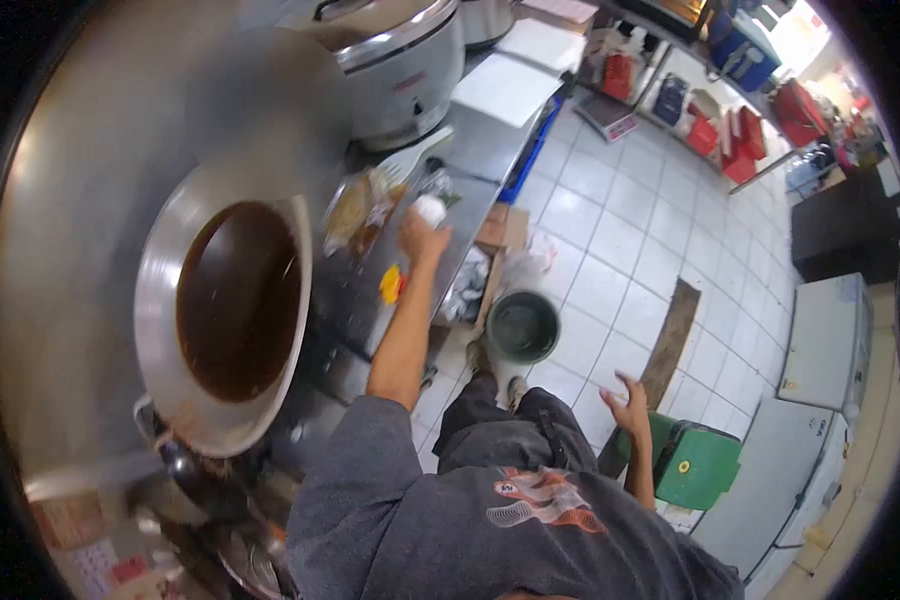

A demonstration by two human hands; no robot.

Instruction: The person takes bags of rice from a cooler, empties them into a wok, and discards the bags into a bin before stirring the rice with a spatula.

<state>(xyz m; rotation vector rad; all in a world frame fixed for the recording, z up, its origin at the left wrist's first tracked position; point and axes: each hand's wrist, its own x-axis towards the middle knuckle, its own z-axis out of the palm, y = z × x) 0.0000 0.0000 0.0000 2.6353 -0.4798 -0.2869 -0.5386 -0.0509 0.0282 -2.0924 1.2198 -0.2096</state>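
White object (430, 209) in left hand (422, 239)

Around the left hand (425, 238), room is tight: plastic bags (353, 213) crowd the side toward the wok (156, 255), while the pale spatula (410, 160) and, past it, the rice cooker (405, 105) obstruct the way farther up the counter (470, 215). A yellow-orange item (391, 285) lies beside the forearm. Bare steel along the counter's outer edge leaves a narrow passage. The right hand (628, 405) has open space above the tiled floor (610, 300), bounded by the green bin (700, 465) just beside its wrist; a dark bucket (523, 327) stands between it and the counter.
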